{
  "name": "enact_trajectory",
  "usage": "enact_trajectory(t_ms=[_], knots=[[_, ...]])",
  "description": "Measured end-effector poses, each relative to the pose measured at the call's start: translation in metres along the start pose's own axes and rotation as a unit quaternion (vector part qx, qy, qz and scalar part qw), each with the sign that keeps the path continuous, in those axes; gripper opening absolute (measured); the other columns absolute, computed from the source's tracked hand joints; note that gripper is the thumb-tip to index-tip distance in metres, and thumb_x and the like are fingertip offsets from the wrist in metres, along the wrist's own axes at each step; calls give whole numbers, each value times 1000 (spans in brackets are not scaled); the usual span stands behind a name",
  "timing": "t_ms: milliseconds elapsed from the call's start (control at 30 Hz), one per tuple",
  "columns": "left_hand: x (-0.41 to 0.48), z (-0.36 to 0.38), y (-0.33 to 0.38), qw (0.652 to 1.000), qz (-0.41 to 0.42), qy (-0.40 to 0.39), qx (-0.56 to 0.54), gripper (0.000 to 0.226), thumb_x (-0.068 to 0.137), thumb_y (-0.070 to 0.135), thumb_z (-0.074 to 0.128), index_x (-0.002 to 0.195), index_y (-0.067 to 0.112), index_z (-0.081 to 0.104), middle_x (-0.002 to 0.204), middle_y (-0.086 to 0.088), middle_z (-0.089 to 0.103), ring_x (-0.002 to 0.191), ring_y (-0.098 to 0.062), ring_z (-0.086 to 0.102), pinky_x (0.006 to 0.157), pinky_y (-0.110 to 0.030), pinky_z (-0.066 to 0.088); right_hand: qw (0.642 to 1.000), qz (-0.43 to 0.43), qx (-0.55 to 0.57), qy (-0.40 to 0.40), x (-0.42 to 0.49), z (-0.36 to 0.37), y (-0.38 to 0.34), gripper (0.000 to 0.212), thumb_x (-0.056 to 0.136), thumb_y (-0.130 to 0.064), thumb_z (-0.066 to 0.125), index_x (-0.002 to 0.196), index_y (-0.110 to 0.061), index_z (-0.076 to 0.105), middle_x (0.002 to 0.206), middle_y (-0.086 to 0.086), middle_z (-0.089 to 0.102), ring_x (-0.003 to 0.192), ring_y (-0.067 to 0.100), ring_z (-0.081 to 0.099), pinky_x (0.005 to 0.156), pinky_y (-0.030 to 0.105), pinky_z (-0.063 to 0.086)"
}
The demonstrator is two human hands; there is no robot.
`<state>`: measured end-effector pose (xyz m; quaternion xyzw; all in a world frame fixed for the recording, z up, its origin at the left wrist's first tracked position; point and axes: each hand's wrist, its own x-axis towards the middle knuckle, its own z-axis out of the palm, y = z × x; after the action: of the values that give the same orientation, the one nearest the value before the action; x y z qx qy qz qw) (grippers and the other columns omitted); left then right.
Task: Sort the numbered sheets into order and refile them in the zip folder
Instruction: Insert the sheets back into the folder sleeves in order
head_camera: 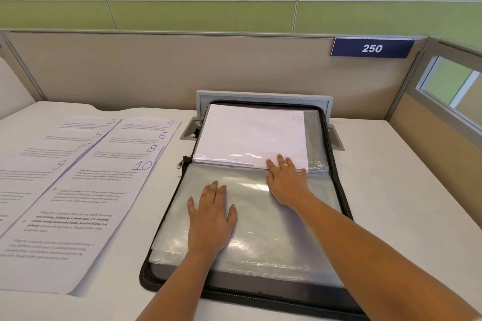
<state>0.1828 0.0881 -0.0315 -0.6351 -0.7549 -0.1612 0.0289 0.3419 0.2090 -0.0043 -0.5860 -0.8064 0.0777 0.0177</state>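
Nearest: left hand (pixel 211 216), palm down, fingers straight, pressing the near empty sleeve (pixel 273 237) of the open zip folder (pixel 146 280); gripping nothing. Just beyond: right hand (pixel 285 181), likewise flat and released, lying across the spine, fingertips on the lower edge of the far sleeve, white sheet (pixel 247 133) already inside it. Looks like smoothing pages ahead of the next insert. Left of the folder, apart from it on the desk (pixel 391 190): numbered sheets (pixel 109 177) fanned in two columns, 3-5-7-9 and 4-6-8-10, long axis running near-to-far, numbers at the far right corners. Closer to the left hand, so probably a leftward reach; 3 farthest back. Farthest: partition plate (pixel 371 48) marked 250.
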Motion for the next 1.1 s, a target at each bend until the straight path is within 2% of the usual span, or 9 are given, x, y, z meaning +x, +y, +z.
enact_trajectory(t_ms=[67, 133, 267, 533, 700, 867, 933, 1000, 1100], knots=[[0, 0, 1, 1000, -10, -29, -2, 65, 86, 45, 18, 140, 17, 41, 149, -1, 37, 138, -17, 32, 110, -54, 23, 999, 16, 31, 20, -10, 9, 0, 49, 102, -37, 17, 150, -27, 15, 159, 3, 5, 146, 22, 3, 114, 53, 7], [1, 1, 0, 999, -19, -49, -6, 68, 86, 47, 11, 147, 23, 27, 155, 4, 23, 143, -12, 17, 114, -48, 11, 997, 33, 47, 43, -20, 16, -2, 50, 101, -39, 19, 150, -27, 17, 159, 4, 7, 146, 22, 4, 115, 50, 4], [1, -2, 0, 998, -19, -62, -5, 52, 99, 43, 22, 148, 25, 22, 157, 6, 16, 144, -11, 11, 115, -47, 8, 997, 37, 41, 61, -42, 24, -9, 52, 100, -43, 22, 149, -26, 17, 159, 4, 8, 146, 22, 4, 116, 50, 3], [-6, -8, -2, 992, -6, -124, -9, 56, 100, 45, 21, 151, 24, 9, 159, 3, 3, 146, -15, -1, 116, -48, 1, 999, 30, 35, 22, -76, 24, -14, 55, 100, -45, 18, 151, -27, 7, 159, 3, -5, 146, 23, -5, 116, 49, 0], [-8, -19, -14, 987, 19, -152, -42, 55, 100, 46, 26, 150, 26, 15, 159, 3, 5, 146, -14, 0, 116, -46, -2, 998, 57, 40, 0, -82, 17, -34, 57, 100, -45, 20, 151, -23, 8, 159, 4, -3, 146, 22, -3, 115, 51, 1], [-2, -37, -55, 990, 32, -87, -105, 47, 99, 40, 34, 143, 22, 33, 154, 3, 25, 142, -11, 18, 117, -35, 6, 998, 27, 63, 8, -79, 16, -78, 55, 100, -44, 28, 149, -20, 21, 159, 2, 7, 146, 20, 5, 116, 48, 6], [4, -50, -87, 988, 23, -63, -139, 46, 99, 38, 39, 141, 20, 38, 151, 3, 30, 140, -11, 23, 115, -30, 9, 995, 2, 91, 28, -70, 18, -105, 51, 99, -42, 34, 144, -18, 31, 157, 3, 16, 144, 20, 13, 116, 42, 11], [13, -64, -126, 990, 12, -45, -136, 45, 98, 37, 42, 139, 19, 41, 150, 2, 33, 139, -11, 26, 115, -30, 13, 986, -25, 159, 45, -57, 17, -136, 45, 98, -35, 41, 138, -14, 42, 153, 5, 26, 140, 20, 23, 113, 29, 16], [25, -84, -196, 993, -24, -18, -117, 43, 97, 36, 46, 136, 16, 46, 147, 0, 37, 138, -13, 30, 114, -34, 20, 966, -51, 247, 58, -34, 14, -190, 36, 96, -23, 49, 128, -8, 51, 140, 6, 43, 129, 19, 38, 100, 18, 25]])
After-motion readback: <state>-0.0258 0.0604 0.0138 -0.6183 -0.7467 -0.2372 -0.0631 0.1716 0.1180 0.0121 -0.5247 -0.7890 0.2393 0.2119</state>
